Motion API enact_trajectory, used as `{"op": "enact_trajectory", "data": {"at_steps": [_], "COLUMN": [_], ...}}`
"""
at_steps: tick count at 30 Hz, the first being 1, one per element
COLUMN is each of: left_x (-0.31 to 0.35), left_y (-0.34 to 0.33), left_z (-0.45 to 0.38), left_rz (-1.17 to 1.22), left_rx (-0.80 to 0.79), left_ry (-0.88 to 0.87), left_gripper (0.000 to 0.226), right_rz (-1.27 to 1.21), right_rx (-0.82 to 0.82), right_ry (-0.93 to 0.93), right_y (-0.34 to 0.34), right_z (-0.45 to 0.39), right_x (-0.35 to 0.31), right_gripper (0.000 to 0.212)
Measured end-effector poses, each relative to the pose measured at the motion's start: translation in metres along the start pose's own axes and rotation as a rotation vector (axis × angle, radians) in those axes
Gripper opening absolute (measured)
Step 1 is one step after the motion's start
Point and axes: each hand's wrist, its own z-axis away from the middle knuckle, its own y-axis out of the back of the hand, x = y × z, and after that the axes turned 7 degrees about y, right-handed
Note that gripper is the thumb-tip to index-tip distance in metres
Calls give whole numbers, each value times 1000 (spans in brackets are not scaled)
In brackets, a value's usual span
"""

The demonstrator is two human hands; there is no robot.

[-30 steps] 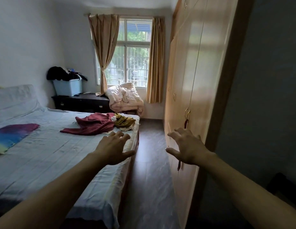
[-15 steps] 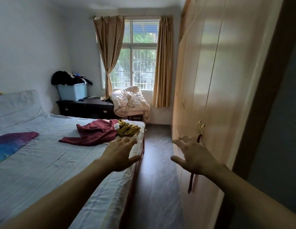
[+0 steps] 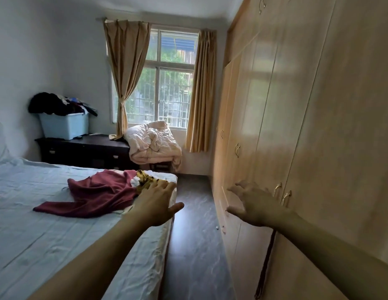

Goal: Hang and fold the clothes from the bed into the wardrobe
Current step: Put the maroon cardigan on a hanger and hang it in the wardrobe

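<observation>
A dark red garment [image 3: 95, 194] lies spread on the pale blue bed [image 3: 48, 245] near its far right corner. A yellow-and-white bundle of cloth [image 3: 145, 181] sits against its right edge. My left hand [image 3: 157, 204] reaches out with fingers spread, just in front of that bundle, holding nothing. My right hand [image 3: 253, 204] is stretched forward with relaxed fingers in front of the closed wooden wardrobe [image 3: 297, 126], below its brass door handles [image 3: 283, 192]. It holds nothing.
A narrow dark floor aisle [image 3: 193, 234] runs between bed and wardrobe. A dark dresser [image 3: 84, 150] carries a blue bin [image 3: 64, 126] heaped with clothes. A crumpled quilt [image 3: 154, 146] sits under the curtained window [image 3: 167, 83]. A dark strap [image 3: 265, 263] hangs from a wardrobe door.
The view has advanced along the aisle toward the window. Both hands stay outstretched and empty, and my left hand now reaches closer to the clothes on the bed.
</observation>
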Motion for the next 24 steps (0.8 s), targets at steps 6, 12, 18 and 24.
{"op": "enact_trajectory", "data": {"at_steps": [6,12,18,24], "left_x": [-26,-39,-45,-45], "left_y": [-40,-92,-130,-169], "left_z": [-58,-126,-248,-398], "left_rz": [-2,0,-81,-44], "left_rx": [-18,-116,-91,-98], "left_ry": [-32,-8,-75,-15], "left_gripper": [68,64,61,64], "right_rz": [-17,-83,-173,-184], "right_rx": [-50,-49,6,23], "right_ry": [29,9,-40,-30], "right_y": [-34,-73,-117,-137], "right_z": [-77,-148,-242,-359], "right_x": [-4,26,82,157], "right_gripper": [74,72,73,73]}}
